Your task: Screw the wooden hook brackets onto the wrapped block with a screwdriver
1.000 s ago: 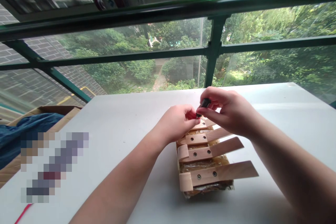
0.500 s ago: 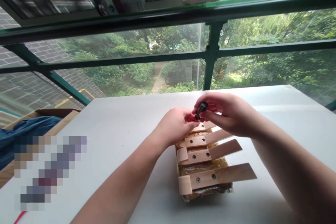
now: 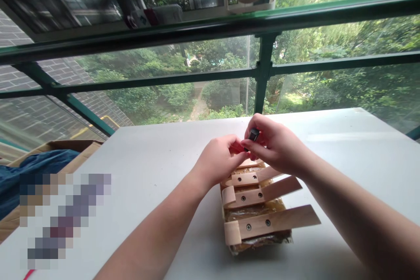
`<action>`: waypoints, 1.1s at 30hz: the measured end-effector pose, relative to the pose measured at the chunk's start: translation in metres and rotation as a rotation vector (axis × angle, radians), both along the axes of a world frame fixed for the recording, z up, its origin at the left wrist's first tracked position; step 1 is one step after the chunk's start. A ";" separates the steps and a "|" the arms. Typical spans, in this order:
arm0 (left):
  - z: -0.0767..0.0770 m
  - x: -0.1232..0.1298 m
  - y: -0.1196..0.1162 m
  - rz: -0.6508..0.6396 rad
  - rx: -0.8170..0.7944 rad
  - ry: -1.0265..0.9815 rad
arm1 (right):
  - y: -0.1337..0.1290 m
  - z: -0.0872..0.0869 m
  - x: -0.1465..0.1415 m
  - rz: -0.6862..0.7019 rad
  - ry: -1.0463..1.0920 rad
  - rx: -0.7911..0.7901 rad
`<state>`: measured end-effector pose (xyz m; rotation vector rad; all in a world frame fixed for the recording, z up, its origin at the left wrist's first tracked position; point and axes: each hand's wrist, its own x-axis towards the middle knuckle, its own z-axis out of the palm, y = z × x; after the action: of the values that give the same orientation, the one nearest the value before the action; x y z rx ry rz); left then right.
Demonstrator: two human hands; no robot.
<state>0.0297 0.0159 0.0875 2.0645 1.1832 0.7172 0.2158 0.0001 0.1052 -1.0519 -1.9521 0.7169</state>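
Note:
My right hand (image 3: 274,142) grips a short black screwdriver (image 3: 253,134) between thumb and fingers, its lower end pointing down and left. Beside it my left hand (image 3: 219,155) is closed at the far end of a taped block (image 3: 246,213); what its fingertips pinch is hidden. Pale wooden strips lie across the block, each with a rounded piece at the left end. The nearest strip (image 3: 290,220) and the second strip (image 3: 278,189) both show two screws. My hands partly cover the farther strips.
The block rests on a white table (image 3: 157,192). At the left stands a cardboard box (image 3: 93,148) with blue cloth (image 3: 49,159) inside. A blurred-out object (image 3: 68,223) with a red cord lies on the table's left. Beyond the table runs a green-framed window (image 3: 262,70).
My right hand has turned slightly and its fingers have closed further round the screwdriver, hiding more of its lower end. My left hand stays in place. The view has tilted a little upward.

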 end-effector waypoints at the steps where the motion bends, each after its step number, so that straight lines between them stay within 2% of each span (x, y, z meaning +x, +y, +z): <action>1: 0.000 0.000 0.000 -0.003 0.008 0.014 | 0.001 -0.001 -0.001 0.004 0.012 -0.001; 5: 0.000 -0.001 0.002 -0.019 0.000 0.031 | 0.001 0.002 0.001 0.026 0.003 0.001; 10: 0.003 -0.001 0.002 -0.036 -0.024 0.035 | -0.002 0.012 0.012 0.195 -0.012 0.055; 12: 0.003 -0.001 0.002 -0.068 -0.026 0.029 | -0.002 0.014 0.015 0.220 -0.023 0.082; 17: 0.003 -0.002 0.002 -0.064 -0.004 0.051 | 0.000 0.014 0.016 0.147 -0.051 0.107; 24: 0.003 -0.001 0.001 -0.021 0.018 0.093 | 0.001 0.014 0.019 0.053 -0.050 0.019; 33: 0.003 -0.002 0.002 -0.060 -0.037 0.094 | -0.002 0.010 0.007 -0.037 -0.202 0.157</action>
<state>0.0278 0.0182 0.0907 2.1129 1.1713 0.5716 0.2225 -0.0018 0.1155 -1.0956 -2.1162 0.4428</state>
